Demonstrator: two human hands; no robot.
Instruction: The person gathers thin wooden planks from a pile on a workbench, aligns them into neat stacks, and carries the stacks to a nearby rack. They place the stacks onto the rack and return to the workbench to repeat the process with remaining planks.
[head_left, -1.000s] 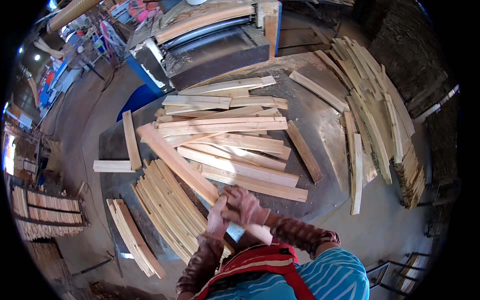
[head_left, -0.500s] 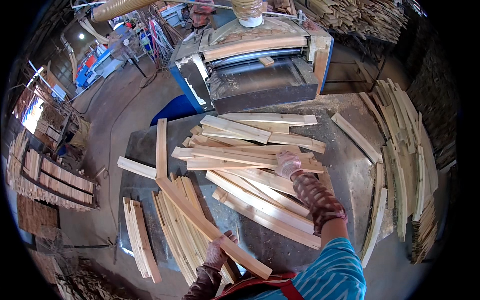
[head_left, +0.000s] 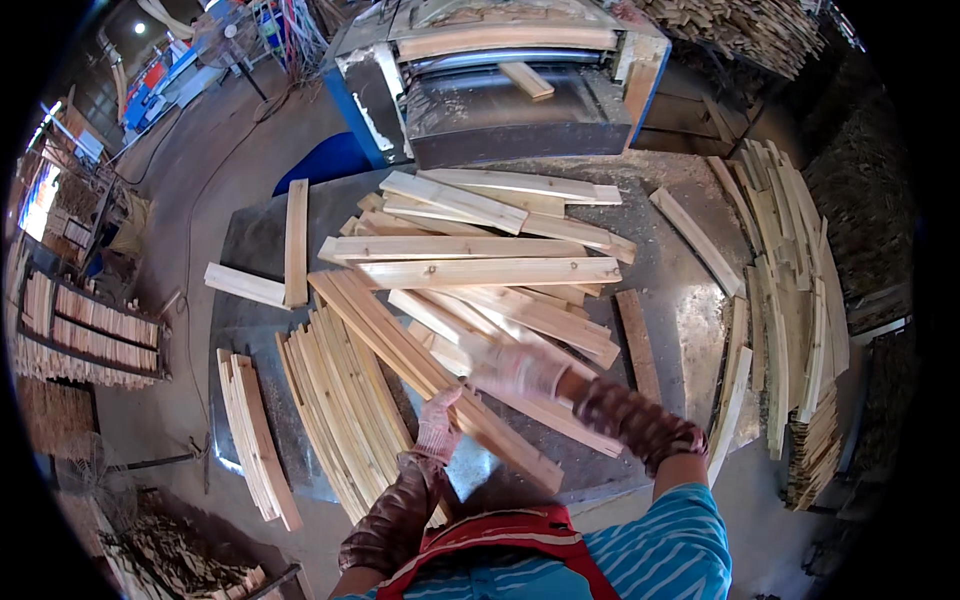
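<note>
My gloved left hand (head_left: 438,425) is closed around long pale wooden strips (head_left: 400,355), which slant from the upper left down toward my body. At least two strips seem to lie side by side in that grip. Close by, my gloved right hand (head_left: 515,370) is smeared by motion above the near part of the loose pile, so its fingers cannot be read. Beneath and beyond it spreads a heap of loose wooden strips (head_left: 490,272) on a dark metal table (head_left: 665,290). Left of my left hand lies a row of strips (head_left: 335,410) set side by side.
Behind the table stands a planer (head_left: 500,130) with a short length of wood (head_left: 527,80) protruding from it. Two strips (head_left: 297,240) meet at the table's left edge. A smaller bundle (head_left: 255,435) lies at the near left. Stacked strips (head_left: 800,290) stand to the right.
My right hand has left the middle of the heap and come nearer to my left hand. The held bundle looks thicker. The wood at the planer sticks out further toward me.
</note>
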